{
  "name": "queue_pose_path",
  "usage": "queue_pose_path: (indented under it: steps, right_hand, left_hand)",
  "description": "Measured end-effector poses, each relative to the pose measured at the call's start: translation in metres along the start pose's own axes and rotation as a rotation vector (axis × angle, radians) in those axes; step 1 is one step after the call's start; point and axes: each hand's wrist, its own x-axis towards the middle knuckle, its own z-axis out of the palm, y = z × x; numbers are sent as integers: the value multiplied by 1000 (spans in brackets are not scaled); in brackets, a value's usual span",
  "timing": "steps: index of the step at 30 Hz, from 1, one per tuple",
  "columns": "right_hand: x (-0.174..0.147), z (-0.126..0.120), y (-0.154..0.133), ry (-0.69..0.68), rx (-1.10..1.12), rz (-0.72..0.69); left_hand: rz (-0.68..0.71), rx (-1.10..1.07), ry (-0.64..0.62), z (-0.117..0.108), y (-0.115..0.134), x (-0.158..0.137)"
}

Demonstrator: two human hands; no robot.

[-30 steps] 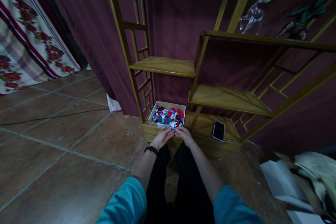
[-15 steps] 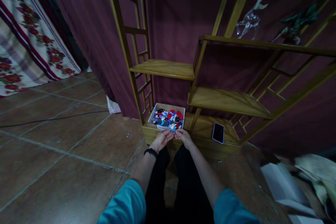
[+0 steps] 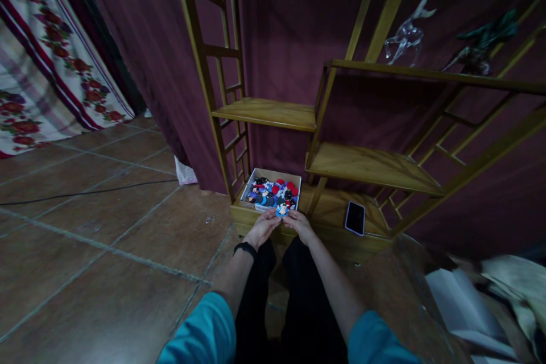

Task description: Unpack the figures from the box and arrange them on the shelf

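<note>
A small blue figurine (image 3: pixel 282 211) with pale and dark parts is pinched between both hands, just in front of a shallow cardboard box (image 3: pixel 277 173). My left hand (image 3: pixel 263 228) grips it from the left, fingers closed; a black band circles that wrist. From the other side my right hand (image 3: pixel 301 224) holds it with closed fingertips. Inside the box lies a heap of small coloured pieces (image 3: pixel 267 193), red, blue, black, white and purple. Their exact kinds are too small to make out.
The box rests on the low wooden base of a display shelf (image 3: pixel 264 112). A phone (image 3: pixel 355 218) lies on that base to the right. A clear deer figure (image 3: pixel 405 37) and a dark green ornament (image 3: pixel 480 45) stand higher up. A cable (image 3: pixel 106 187) crosses the tiled floor.
The figurine now shows more fully between my fingertips, tipped up a little. Both hands have barely moved, and the view has shifted slightly.
</note>
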Motion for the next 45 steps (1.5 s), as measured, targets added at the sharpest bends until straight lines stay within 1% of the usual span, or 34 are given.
queue_pose_path:
  steps: [7, 16, 26, 30, 37, 45]
  right_hand:
    - [0, -2, -1, -27, 14, 7]
    - [-3, 4, -7, -37, 8, -17]
    - [-1, 3, -5, -51, -19, 16]
    - [0, 2, -2, -47, -17, 5]
    - [0, 4, -1, -27, -53, 3]
    - [-2, 2, -1, -37, -55, -10]
  left_hand:
    - [19, 23, -37, -2, -1, 4]
    - [41, 63, -73, -9, -5, 12]
    - [29, 34, -47, -7, -3, 10]
    - [14, 29, -39, -6, -2, 8]
    - [-8, -10, 43, -5, -3, 6]
    - [-18, -41, 49, -3, -2, 4]
